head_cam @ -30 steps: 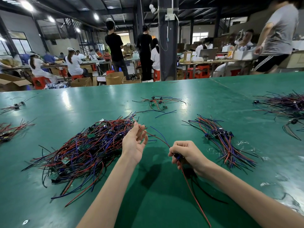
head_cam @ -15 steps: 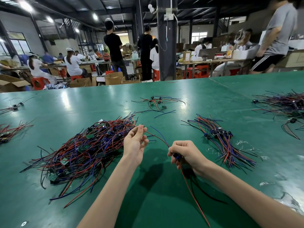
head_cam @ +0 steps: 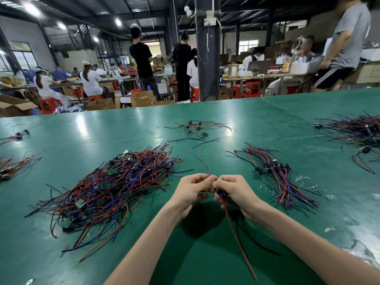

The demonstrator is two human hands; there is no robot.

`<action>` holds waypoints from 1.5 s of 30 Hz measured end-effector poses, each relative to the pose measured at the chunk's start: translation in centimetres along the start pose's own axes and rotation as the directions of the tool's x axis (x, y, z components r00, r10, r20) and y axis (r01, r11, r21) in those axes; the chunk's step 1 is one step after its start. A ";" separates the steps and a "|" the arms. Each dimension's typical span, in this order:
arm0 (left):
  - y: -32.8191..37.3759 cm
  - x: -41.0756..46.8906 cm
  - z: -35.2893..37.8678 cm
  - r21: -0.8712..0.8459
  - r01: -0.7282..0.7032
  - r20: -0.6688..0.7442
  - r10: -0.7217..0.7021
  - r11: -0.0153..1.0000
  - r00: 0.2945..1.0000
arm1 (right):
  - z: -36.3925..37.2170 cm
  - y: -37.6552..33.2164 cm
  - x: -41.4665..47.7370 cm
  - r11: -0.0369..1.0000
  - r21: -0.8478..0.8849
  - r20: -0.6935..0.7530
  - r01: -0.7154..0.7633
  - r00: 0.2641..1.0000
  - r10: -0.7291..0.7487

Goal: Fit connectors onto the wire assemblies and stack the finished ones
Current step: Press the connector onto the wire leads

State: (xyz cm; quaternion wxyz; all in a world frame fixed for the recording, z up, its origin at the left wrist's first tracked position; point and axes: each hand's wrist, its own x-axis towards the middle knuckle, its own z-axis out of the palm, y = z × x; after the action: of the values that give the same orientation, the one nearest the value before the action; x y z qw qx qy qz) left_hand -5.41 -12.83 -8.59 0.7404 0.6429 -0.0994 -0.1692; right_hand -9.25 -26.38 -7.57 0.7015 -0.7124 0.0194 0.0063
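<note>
Now, item in hand: one wire assembly, its red lead trailing toward me over the green table. My left hand, loose-fingered and apart a moment ago, has closed in against my right hand and pinches the free wire ends. The right hand grips the small blue connector. Judgement: fitting has begun. Unfinished heap lies left, finished stack right.

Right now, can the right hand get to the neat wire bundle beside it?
Probably yes: only bare green table lies between the right hand and the bundle, though it grips a connector.
</note>
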 end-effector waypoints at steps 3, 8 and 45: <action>0.1 0.1 0.0 0.008 -0.097 -0.065 0.097 0.995 0.993 | 0.1 0.1 0.0 1.000 -0.008 0.003 -0.008 1.000 0.008; -0.2 0.3 0.6 0.088 -0.200 -0.178 0.213 0.976 0.961 | 0.2 0.0 0.1 0.999 -0.038 -0.024 0.006 1.000 -0.007; 1.6 2.2 -4.4 -0.164 -0.193 -0.408 0.112 0.967 0.906 | 1.1 0.4 -0.9 0.993 -0.120 0.127 -0.009 0.992 0.025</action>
State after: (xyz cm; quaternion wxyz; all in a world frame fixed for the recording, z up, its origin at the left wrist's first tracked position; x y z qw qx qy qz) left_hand -1.62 -9.44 -7.88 0.8171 0.5761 0.0197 0.0138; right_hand -10.15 -25.29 -7.94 0.6576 -0.7508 -0.0201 0.0593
